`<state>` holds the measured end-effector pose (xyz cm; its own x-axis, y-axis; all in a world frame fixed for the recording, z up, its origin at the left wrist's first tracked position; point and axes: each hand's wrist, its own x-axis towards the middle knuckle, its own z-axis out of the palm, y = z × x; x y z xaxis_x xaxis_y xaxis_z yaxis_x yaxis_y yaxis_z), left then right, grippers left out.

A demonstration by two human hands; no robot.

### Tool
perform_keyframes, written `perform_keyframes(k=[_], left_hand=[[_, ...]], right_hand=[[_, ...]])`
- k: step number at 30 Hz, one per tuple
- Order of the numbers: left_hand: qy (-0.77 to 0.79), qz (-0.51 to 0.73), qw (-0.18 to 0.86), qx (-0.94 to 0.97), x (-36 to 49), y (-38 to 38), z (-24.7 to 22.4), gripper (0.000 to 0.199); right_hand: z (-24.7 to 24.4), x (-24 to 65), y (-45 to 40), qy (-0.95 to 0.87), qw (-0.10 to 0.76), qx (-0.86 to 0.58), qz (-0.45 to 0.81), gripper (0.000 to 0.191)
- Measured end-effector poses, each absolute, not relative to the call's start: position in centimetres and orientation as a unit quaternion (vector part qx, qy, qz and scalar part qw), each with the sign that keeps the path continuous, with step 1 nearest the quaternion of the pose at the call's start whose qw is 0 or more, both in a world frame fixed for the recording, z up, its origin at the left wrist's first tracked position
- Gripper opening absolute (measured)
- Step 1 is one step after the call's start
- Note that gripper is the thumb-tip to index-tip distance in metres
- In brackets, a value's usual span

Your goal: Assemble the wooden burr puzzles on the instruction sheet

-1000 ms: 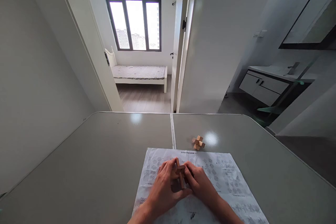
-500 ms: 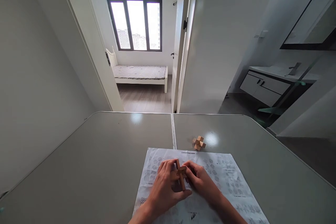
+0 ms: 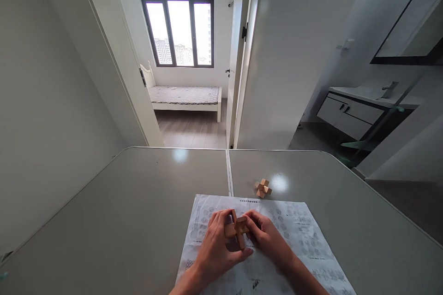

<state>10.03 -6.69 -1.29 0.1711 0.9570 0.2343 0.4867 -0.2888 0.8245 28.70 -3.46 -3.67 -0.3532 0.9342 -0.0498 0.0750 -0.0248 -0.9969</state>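
Between my hands, just above the printed sheet (image 3: 280,258), is a wooden burr puzzle (image 3: 238,229) made of crossed notched sticks. My left hand (image 3: 221,239) grips it from the left, fingers over the far end and thumb at the near end. From the right, my right hand (image 3: 265,235) pinches a stick of the same puzzle between thumb and fingers. Part of the puzzle is covered by the fingers. Beyond the sheet's far edge, a second wooden burr puzzle (image 3: 263,188) rests on the table, its sticks interlocked in a cross shape.
The grey table (image 3: 138,212) has a pale seam (image 3: 229,173) running away from me. Past its far edge are a doorway, a bed (image 3: 187,96) and a window (image 3: 180,32). A washbasin cabinet (image 3: 353,110) stands to the right.
My right hand has shifted slightly right and tilted a stick of the held puzzle, so more of the notched middle shows. My left hand stays nearly in place.
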Motion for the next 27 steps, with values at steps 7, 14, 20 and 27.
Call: perform_keyframes(k=[7,14,20,27], left_hand=[[0.533,0.403,0.314,0.675,9.9,-6.6,-0.7,0.074],[0.531,0.419,0.316,0.665,9.7,-6.5,-0.3,0.071],[0.544,0.448,0.279,0.653,9.1,-5.8,-0.4,0.069],[0.593,0.404,0.183,0.672,7.3,-4.6,-1.3,0.068]], right_hand=[[-3.2,28.8,-3.3,-0.507,0.420,-0.443,0.608,0.049],[-3.1,28.8,-3.2,-0.449,0.463,-0.453,0.615,0.049],[-3.6,29.1,-3.0,-0.419,0.481,-0.454,0.622,0.044],[-4.2,29.3,-2.9,-0.383,0.497,-0.457,0.630,0.041]])
